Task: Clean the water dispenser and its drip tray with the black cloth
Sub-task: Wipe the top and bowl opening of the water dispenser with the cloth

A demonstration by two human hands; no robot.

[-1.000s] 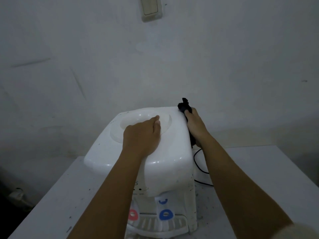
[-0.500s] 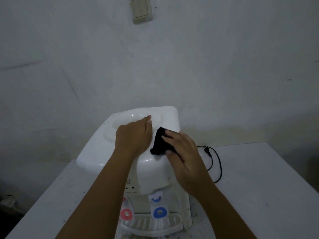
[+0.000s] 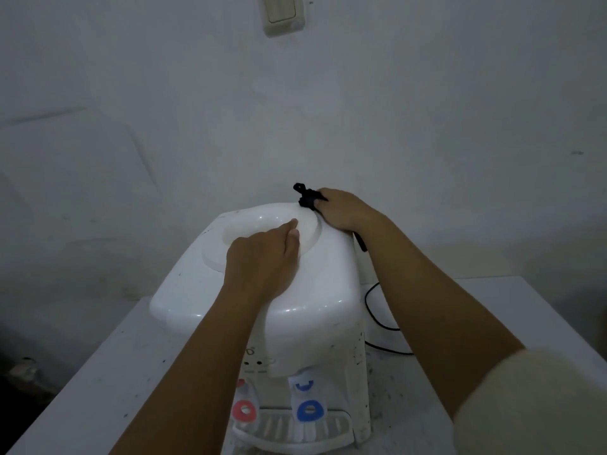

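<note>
the water dispenser (image 3: 262, 290) stands on a white table (image 3: 98, 372) against the wall. the right hand (image 3: 341, 210) is at the far right corner of its top, fingers curled round the bunched black cloth (image 3: 307, 198), which sits pressed on that corner with one tail sticking up. the left hand (image 3: 262, 261) rests on the top at the rim of the bottle well (image 3: 256, 234), fingers loosely curled and holding nothing, steadying the unit. the drip tray (image 3: 295, 435) sits at the base under the red tap (image 3: 243, 410) and blue tap (image 3: 310, 411); it appears untouched. a black power cord (image 3: 377, 323) trails off the right side.

judgement: the step in hand is wiping the top cover. to do it well, flatten the cloth for fuller contact instead of leaving it bunched, work in overlapping passes from back edge to front, and bear down with the left hand so the light casing does not slide. dark specks on the right side panel need attention. keep the cloth off the cord.
</note>
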